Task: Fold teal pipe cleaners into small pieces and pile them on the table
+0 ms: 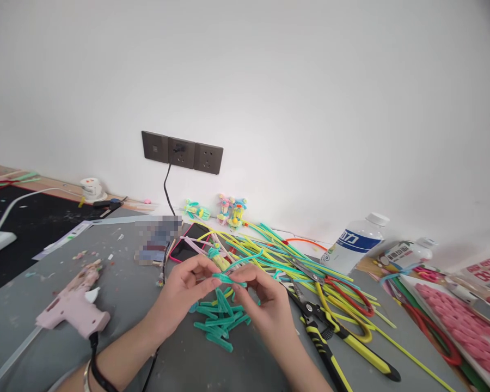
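Note:
My left hand [194,280] and my right hand [261,296] meet over the middle of the table, fingertips closed on a teal pipe cleaner [228,279] stretched between them. One thin end of it seems to rise toward the upper right. Just behind the fingers shows a small yellow and teal fuzzy piece [217,257]; whether it joins the held one I cannot tell. Below my hands lies a loose pile of short teal pipe cleaner pieces [222,324], partly covered by my fingers.
Left is a pink glue gun [75,305]. Long yellow and green pipe cleaners [306,267] spread to the right beside yellow-black pliers [322,321] and red-handled scissors [351,294]. A phone [188,242], small fuzzy figures [232,211] and a white bottle [355,242] stand or lie further back.

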`<state>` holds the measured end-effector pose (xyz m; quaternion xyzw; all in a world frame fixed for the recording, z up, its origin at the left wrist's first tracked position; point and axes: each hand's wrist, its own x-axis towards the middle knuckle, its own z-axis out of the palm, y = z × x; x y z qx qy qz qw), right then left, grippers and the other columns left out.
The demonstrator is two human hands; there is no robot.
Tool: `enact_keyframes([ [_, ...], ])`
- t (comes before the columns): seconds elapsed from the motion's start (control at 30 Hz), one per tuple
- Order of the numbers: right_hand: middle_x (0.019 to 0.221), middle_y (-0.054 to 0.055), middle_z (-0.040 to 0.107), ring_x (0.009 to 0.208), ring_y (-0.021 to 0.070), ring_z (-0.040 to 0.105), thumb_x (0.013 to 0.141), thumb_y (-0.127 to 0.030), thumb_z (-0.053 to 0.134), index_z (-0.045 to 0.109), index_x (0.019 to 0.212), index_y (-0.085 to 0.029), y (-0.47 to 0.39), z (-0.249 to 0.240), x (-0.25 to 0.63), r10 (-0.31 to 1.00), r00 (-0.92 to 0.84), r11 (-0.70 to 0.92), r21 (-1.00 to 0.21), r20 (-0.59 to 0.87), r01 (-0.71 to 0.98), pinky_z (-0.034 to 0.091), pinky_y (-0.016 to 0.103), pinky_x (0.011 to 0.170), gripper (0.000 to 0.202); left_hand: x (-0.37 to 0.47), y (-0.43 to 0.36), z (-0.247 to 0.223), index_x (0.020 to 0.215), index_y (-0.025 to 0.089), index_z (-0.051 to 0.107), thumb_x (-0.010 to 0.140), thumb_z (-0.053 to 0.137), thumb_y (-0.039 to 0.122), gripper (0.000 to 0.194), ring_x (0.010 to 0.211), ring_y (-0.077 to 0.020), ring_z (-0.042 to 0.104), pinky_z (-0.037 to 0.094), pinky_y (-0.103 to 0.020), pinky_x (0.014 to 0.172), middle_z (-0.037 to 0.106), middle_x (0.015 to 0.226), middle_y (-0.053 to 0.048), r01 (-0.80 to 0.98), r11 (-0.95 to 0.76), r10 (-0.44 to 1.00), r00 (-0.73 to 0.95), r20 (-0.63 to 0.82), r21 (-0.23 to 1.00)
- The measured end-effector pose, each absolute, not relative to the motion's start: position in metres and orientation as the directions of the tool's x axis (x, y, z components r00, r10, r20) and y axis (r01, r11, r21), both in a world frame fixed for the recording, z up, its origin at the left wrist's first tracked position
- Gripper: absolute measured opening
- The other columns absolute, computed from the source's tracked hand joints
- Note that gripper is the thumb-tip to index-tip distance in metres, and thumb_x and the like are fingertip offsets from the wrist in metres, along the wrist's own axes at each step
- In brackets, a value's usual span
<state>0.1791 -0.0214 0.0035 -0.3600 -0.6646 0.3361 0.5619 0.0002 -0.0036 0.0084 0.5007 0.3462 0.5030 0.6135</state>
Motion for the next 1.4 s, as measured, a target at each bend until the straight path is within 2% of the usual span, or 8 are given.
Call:
enact_keyframes([
  [0.13,0.078,0.004,0.067,0.067,0.0157,0.061,0.091,-0.027,0.066,0.072,0.088,-0.020,-0.021,0.003,0.181,0.889,-0.116,0.448,-0.893,0.442,0.031,0.050,0.026,0.056,0.010,-0.003,-0.002,0.007,0.078,0.020,0.076,0.075,0.083,0.031,0.012,0.072,-0.0174,0.060,0.046,-0.025,0.063,0.067,0.076,-0.003,-0.187,-0.204,0.949,0.202,0.241,0.961],
  [0.37,0.077,0.005,0.067,0.068,0.0163,0.061,0.092,-0.033,0.066,0.072,0.087,-0.019,-0.022,0.003,0.182,0.906,-0.164,0.398,-0.917,0.391,0.012,0.051,0.027,0.057,0.016,-0.005,-0.003,0.007,0.074,0.022,0.081,0.074,0.082,0.024,0.002,0.062,-0.0173,0.059,0.042,-0.025,0.054,0.070,0.070,-0.005,-0.069,-0.340,0.918,0.190,0.347,0.938],
  [0.63,0.078,0.006,0.068,0.070,0.0170,0.062,0.091,-0.038,0.068,0.070,0.084,-0.019,-0.021,0.006,0.183,0.896,-0.167,0.420,-0.907,0.412,0.014,0.052,0.028,0.058,0.020,-0.003,-0.006,0.008,0.068,0.019,0.077,0.076,0.082,0.028,0.012,0.064,-0.0175,0.058,0.043,-0.025,0.056,0.067,0.070,-0.006,-0.147,-0.277,0.929,0.213,0.304,0.950],
  [0.8,0.077,0.003,0.064,0.069,0.0164,0.059,0.090,-0.038,0.069,0.066,0.082,-0.020,-0.022,0.006,0.183,0.900,-0.167,0.410,-0.912,0.402,0.012,0.051,0.027,0.059,0.019,-0.002,-0.004,0.009,0.070,0.018,0.074,0.079,0.079,0.033,0.018,0.068,-0.0175,0.058,0.046,-0.025,0.060,0.064,0.071,-0.005,-0.189,-0.205,0.931,0.266,0.251,0.960],
  [0.9,0.079,0.003,0.062,0.069,0.0162,0.058,0.090,-0.034,0.069,0.064,0.084,-0.020,-0.022,0.007,0.183,0.901,-0.155,0.416,-0.908,0.405,0.048,0.050,0.027,0.059,0.016,-0.002,-0.004,0.010,0.075,0.018,0.074,0.079,0.078,0.036,0.019,0.069,-0.0178,0.057,0.047,-0.025,0.061,0.063,0.073,-0.004,-0.151,-0.122,0.940,0.300,0.164,0.981],
  [0.97,0.079,0.003,0.063,0.069,0.0164,0.058,0.092,-0.028,0.066,0.064,0.085,-0.021,-0.022,0.009,0.184,0.878,-0.176,0.468,-0.874,0.445,0.128,0.047,0.028,0.059,0.011,-0.002,-0.004,0.010,0.079,0.018,0.074,0.079,0.078,0.036,0.019,0.074,-0.0196,0.059,0.049,-0.026,0.064,0.063,0.077,-0.005,-0.126,-0.082,0.940,0.321,0.119,0.989],
  [1.13,0.084,0.005,0.067,0.080,0.0190,0.061,0.094,-0.016,0.060,0.064,0.085,-0.022,-0.021,0.013,0.185,0.778,-0.268,0.628,-0.728,0.569,0.277,0.046,0.028,0.063,0.011,-0.002,-0.004,0.006,0.081,0.018,0.074,0.078,0.077,0.032,0.014,0.074,-0.0193,0.060,0.047,-0.026,0.064,0.065,0.079,-0.005,-0.067,-0.100,0.928,0.354,0.117,0.993],
  [1.4,0.084,0.005,0.066,0.074,0.0179,0.059,0.095,-0.018,0.058,0.063,0.089,-0.022,-0.019,0.012,0.184,0.798,-0.251,0.602,-0.737,0.548,0.306,0.044,0.027,0.059,0.009,-0.002,-0.002,0.009,0.072,0.018,0.073,0.076,0.078,0.031,0.015,0.068,-0.0174,0.056,0.044,-0.024,0.058,0.062,0.073,-0.003,-0.034,-0.126,0.950,0.284,0.131,0.991],
])
